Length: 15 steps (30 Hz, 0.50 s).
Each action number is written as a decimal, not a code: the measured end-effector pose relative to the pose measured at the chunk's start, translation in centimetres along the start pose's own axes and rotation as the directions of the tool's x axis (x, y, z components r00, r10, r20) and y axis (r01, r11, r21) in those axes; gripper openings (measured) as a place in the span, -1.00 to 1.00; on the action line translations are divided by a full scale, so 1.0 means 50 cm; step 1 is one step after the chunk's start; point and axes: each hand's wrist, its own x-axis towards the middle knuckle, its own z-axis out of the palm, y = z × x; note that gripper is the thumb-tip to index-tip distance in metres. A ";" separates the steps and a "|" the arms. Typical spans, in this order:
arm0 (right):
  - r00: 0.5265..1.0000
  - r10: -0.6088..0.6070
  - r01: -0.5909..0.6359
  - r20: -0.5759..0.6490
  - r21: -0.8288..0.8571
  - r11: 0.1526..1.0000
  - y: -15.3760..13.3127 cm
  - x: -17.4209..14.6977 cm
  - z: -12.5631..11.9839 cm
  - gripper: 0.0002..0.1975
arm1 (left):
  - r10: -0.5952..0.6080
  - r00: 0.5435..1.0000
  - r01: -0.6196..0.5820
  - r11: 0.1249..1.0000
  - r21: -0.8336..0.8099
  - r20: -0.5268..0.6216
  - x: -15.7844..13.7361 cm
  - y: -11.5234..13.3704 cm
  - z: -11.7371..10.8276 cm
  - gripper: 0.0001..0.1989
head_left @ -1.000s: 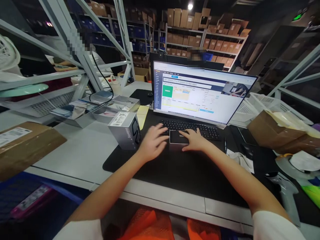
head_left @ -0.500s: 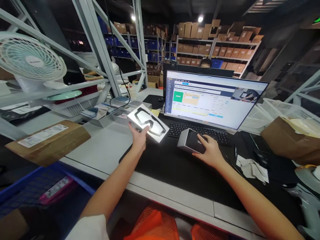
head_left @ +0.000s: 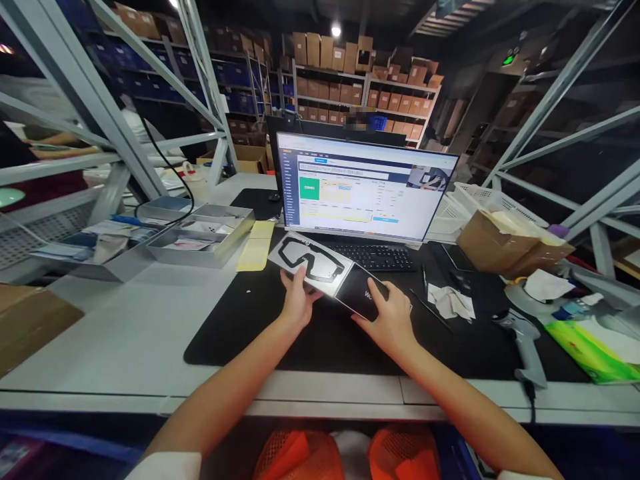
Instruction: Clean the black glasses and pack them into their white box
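My left hand (head_left: 297,297) grips a white box (head_left: 311,263) printed with a black goggle outline, held tilted just above the black desk mat (head_left: 240,320). My right hand (head_left: 390,317) holds a black box (head_left: 361,295) by its near end. The two boxes touch end to end, in front of the keyboard (head_left: 376,256). Behind them the monitor (head_left: 363,187) shows a web page with a green square.
Metal trays (head_left: 200,235) with papers and yellow sticky notes (head_left: 256,247) lie to the left. A cardboard box (head_left: 500,241), crumpled paper (head_left: 450,301), a barcode scanner (head_left: 524,343) and a white basket (head_left: 480,200) are on the right. Shelves of cartons stand behind; another person sits beyond the monitor.
My left hand has brought the white goggle box down and right until it meets the black box. My right hand now grips the black box, drawn slightly nearer. The view has shifted right.
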 end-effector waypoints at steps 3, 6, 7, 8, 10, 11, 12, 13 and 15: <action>0.996 -0.009 0.017 0.090 -0.091 0.996 -0.021 0.008 -0.008 -0.15 | 0.142 0.990 -0.142 0.988 0.061 0.013 -0.003 0.029 -0.010 -0.09; 0.987 -0.021 0.040 0.159 -0.115 0.993 -0.037 0.023 -0.011 -0.13 | 0.188 0.982 -0.189 0.976 0.110 0.014 0.000 0.042 -0.016 0.01; 0.985 -0.019 0.040 0.173 -0.117 0.992 -0.040 0.027 -0.010 -0.12 | 0.184 0.983 -0.184 0.975 0.127 0.013 0.001 0.042 -0.017 0.02; 0.983 -0.017 0.038 0.183 -0.116 0.992 -0.041 0.031 -0.009 -0.12 | 0.172 0.985 -0.171 0.975 0.140 0.007 0.003 0.041 -0.018 0.01; 0.981 -0.017 0.038 0.192 -0.106 0.994 -0.040 0.035 -0.007 -0.13 | 0.137 0.990 -0.135 0.978 0.157 -0.005 0.005 0.039 -0.020 -0.01; 0.980 -0.021 0.041 0.197 -0.099 0.994 -0.038 0.035 -0.007 -0.13 | 0.126 0.992 -0.123 0.979 0.162 -0.005 0.005 0.038 -0.021 -0.02; 0.979 -0.029 0.048 0.202 -0.091 0.995 -0.037 0.035 -0.006 -0.12 | 0.122 0.993 -0.121 0.979 0.165 0.001 0.004 0.037 -0.021 -0.02; 0.977 -0.038 0.057 0.209 -0.085 0.995 -0.036 0.035 -0.005 -0.11 | 0.125 0.992 -0.125 0.978 0.165 0.009 0.003 0.036 -0.022 -0.01; 0.975 -0.054 0.073 0.217 -0.077 0.994 -0.038 0.037 -0.001 -0.09 | 0.135 0.990 -0.138 0.978 0.158 0.029 -0.002 0.030 -0.021 0.04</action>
